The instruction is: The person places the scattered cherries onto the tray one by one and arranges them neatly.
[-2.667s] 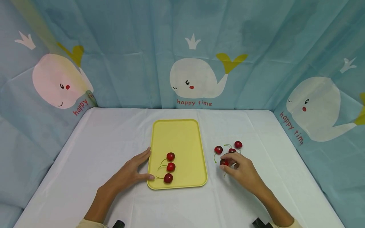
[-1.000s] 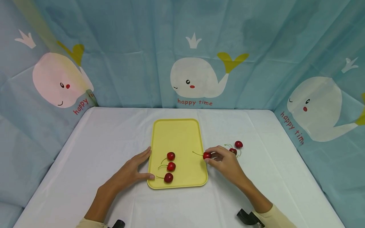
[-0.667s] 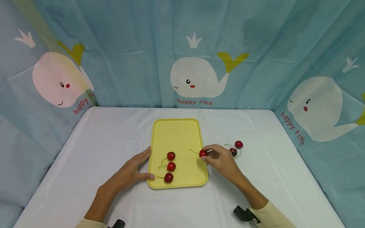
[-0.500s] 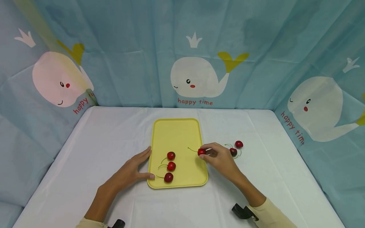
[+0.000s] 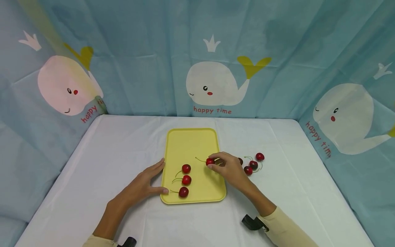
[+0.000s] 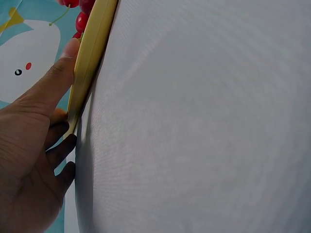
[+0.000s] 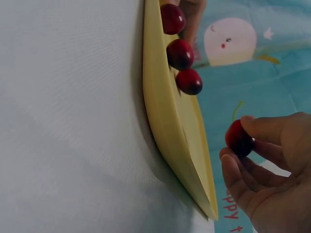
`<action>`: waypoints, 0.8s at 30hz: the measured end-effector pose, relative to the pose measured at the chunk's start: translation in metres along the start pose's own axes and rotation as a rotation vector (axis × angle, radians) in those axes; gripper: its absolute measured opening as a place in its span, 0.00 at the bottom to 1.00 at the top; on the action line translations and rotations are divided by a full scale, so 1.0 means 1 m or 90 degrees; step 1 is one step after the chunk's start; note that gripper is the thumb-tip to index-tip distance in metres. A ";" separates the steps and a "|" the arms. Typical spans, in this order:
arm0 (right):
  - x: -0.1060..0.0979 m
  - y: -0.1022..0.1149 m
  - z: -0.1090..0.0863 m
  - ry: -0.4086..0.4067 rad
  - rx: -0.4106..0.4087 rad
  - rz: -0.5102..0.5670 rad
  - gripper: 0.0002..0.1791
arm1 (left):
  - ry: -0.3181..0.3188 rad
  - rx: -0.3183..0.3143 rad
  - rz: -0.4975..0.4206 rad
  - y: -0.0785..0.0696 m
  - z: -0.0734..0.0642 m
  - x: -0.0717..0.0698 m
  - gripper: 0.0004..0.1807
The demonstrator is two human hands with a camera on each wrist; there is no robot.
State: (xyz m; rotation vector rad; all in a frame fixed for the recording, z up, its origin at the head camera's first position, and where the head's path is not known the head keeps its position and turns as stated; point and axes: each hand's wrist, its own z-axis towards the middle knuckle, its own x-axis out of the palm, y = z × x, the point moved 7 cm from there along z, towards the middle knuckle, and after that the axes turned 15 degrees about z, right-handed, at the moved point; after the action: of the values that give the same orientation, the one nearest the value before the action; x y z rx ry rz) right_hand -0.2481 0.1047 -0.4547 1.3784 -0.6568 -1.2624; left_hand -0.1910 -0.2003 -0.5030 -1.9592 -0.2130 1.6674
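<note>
My right hand (image 5: 228, 168) pinches a red cherry (image 7: 239, 138) between thumb and fingers. It holds the fruit over the right half of a yellow tray (image 5: 191, 144), with the green stem pointing left. Three cherries with stems lie in a column on the tray's lower part: a top one (image 5: 186, 168), a middle one (image 5: 186, 180) and a bottom one (image 5: 183, 192). At the tray's left side, my left hand (image 5: 140, 185) rests against the edge, fingers extended and spread from the thumb. Its thumb (image 6: 60, 70) lies on the rim in the left wrist view.
Several more cherries (image 5: 253, 165) lie close together on the white tablecloth (image 5: 296, 192), right of the tray; the right hand partly covers one. Behind the table hangs a blue curtain (image 5: 148, 85) with whale prints. Black wrist-worn devices (image 5: 254, 222) show near both sleeves.
My right hand took a cherry from the group on the right and carried it left over the tray's right edge, further inward now. The left hand stays in place at the tray.
</note>
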 end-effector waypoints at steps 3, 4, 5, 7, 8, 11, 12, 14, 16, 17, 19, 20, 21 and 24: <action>0.002 -0.002 0.004 -0.001 0.007 -0.013 0.15 | -0.002 0.002 0.001 -0.002 -0.001 -0.001 0.64; 0.003 -0.002 0.005 -0.001 0.009 -0.016 0.15 | -0.001 0.002 0.000 -0.002 -0.001 -0.001 0.64; 0.004 -0.003 0.007 -0.001 0.011 -0.016 0.15 | -0.002 0.001 0.001 -0.003 -0.001 -0.001 0.64; 0.006 -0.004 0.010 0.001 0.013 -0.018 0.15 | -0.004 0.001 0.004 -0.003 -0.002 -0.002 0.64; 0.007 -0.004 0.012 0.003 0.013 -0.017 0.15 | -0.004 0.000 0.005 -0.003 -0.002 -0.002 0.64; 0.011 -0.004 0.016 0.011 0.005 -0.011 0.15 | -0.004 -0.001 0.006 -0.003 -0.001 -0.002 0.64; 0.012 -0.004 0.018 0.014 0.001 -0.009 0.15 | -0.002 -0.001 0.007 -0.003 -0.001 -0.002 0.64; 0.015 -0.003 0.020 0.019 -0.002 -0.006 0.15 | 0.001 -0.003 0.006 -0.003 -0.001 -0.002 0.64; 0.018 -0.003 0.023 0.027 -0.004 -0.006 0.16 | 0.003 -0.004 0.007 -0.003 -0.001 -0.002 0.64; 0.020 -0.003 0.025 0.030 -0.005 -0.008 0.16 | 0.003 -0.004 0.007 -0.003 -0.001 -0.002 0.64; 0.024 -0.003 0.028 0.036 -0.001 -0.009 0.16 | 0.004 -0.005 0.007 -0.004 -0.001 -0.002 0.64; 0.026 -0.003 0.030 0.039 0.000 -0.010 0.17 | 0.004 -0.005 0.008 -0.004 -0.001 -0.003 0.64; 0.028 -0.003 0.031 0.042 0.002 -0.012 0.17 | 0.004 -0.005 0.008 -0.004 -0.001 -0.003 0.64; 0.034 -0.003 0.036 0.049 0.007 -0.016 0.17 | 0.006 -0.007 0.008 -0.005 -0.001 -0.003 0.64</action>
State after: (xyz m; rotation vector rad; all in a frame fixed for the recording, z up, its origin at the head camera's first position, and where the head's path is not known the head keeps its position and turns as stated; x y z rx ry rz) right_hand -0.2724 0.0621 -0.4620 1.4409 -0.5961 -1.2201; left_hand -0.1892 -0.1982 -0.4984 -1.9800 -0.2063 1.6681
